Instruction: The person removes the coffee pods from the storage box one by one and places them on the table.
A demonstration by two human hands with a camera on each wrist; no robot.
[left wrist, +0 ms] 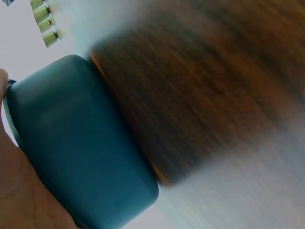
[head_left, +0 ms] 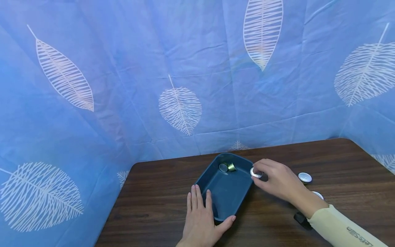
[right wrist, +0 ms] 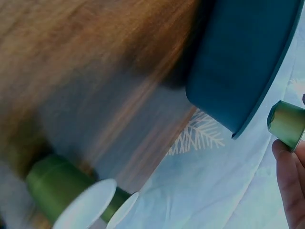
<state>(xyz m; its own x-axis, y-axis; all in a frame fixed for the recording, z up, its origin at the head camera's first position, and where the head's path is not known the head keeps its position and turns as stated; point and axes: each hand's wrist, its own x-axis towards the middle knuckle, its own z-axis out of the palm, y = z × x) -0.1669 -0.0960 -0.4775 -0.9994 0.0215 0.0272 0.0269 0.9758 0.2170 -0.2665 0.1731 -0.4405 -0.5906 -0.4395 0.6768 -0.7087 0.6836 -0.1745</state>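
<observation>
Right hand (head_left: pixel 276 178) at three o'clock of the dark blue-green rectangular tray (head_left: pixel 229 197), and its fingers are pinching a small green capsule with a silvery lid (head_left: pixel 255 172), right up at the tray's two-o'clock rim! Inside, two small green-gold metallic capsules (head_left: pixel 227 167) lie tucked near the twelve-o'clock end, the tray floor spreading broad below them towards six. Down at seven, the left hand (head_left: pixel 202 219) rests on the rim, fingers straight and gripping nothing, thumb spread along the near end. That far rim sits close to the dark wood-grain tabletop (head_left: pixel 148 206)'s back edge; at nine o'clock, wood runs wide to the left edge. Two green capsules with pale round lids (head_left: pixel 305 177) stand out at three, near the right wrist.
</observation>
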